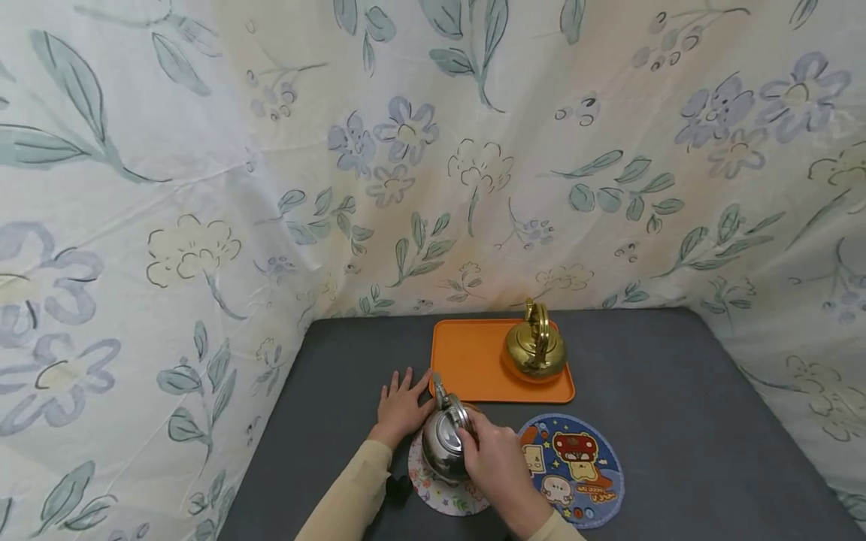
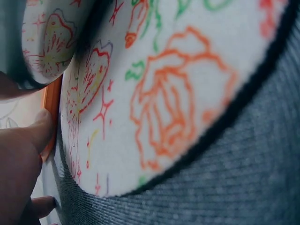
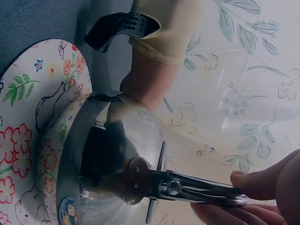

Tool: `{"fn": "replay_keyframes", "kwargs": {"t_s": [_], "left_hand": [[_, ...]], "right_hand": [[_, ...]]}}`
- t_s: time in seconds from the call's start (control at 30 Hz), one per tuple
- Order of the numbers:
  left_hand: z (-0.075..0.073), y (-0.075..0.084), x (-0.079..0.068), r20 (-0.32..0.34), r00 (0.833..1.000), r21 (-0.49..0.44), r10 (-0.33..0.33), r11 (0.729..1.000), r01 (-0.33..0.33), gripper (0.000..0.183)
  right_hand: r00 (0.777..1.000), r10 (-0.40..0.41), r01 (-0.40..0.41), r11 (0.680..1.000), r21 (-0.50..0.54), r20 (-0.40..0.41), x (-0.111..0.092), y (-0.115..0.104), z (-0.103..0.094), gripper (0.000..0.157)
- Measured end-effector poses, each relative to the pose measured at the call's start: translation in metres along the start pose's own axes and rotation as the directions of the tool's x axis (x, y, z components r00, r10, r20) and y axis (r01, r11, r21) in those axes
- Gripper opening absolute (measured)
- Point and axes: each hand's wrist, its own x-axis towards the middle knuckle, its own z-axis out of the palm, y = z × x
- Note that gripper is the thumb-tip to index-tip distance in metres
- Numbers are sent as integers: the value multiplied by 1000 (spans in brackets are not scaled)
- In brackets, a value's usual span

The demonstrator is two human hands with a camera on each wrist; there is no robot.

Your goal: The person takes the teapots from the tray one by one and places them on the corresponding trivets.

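While the fingers of the right hand (image 1: 497,454) wrap the handle (image 3: 215,188) of the silver kettle (image 1: 441,454), thumb on one side and fingertips on the other, we find the kettle's body just below and to the left of that grip, over the floral mat (image 1: 440,500); we cannot tell whether its base touches the mat; its spout (image 1: 438,385) rises just to the right of the left fingertips; we see the left hand (image 1: 401,409) with its fingers straight and spread over the dark table (image 1: 676,421); its index fingertip lies at the edge of the orange tray (image 1: 467,361), though we cannot tell whether it presses there, and its thumb points towards the silver kettle; beyond the right fingers we have the gold kettle (image 1: 533,349), upright on the tray and apart from both hands; to the right of those same fingers lies the blue mat (image 1: 582,473) with its cartoon figures, partly covered by the right wrist; behind the left fingers we see a pale yellow sleeve (image 1: 355,488) and, near its cuff, a black device (image 3: 124,30); beyond all the fingertips hangs the flowered cloth (image 1: 433,180).
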Motion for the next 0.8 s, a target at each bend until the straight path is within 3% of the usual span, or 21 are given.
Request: {"fn": "replay_keyframes", "kwargs": {"t_s": [0.57,0.8], "left_hand": [[3,-2,1,1,1000,3,8,1000,-8,67],[6,-2,0,-6,1000,10,-2,1000,2,67]], "right_hand": [[1000,5,-5,1000,-8,21,-5,0,5,24],[997,30,-38,993,113,73,-6,3,4,31]]}}
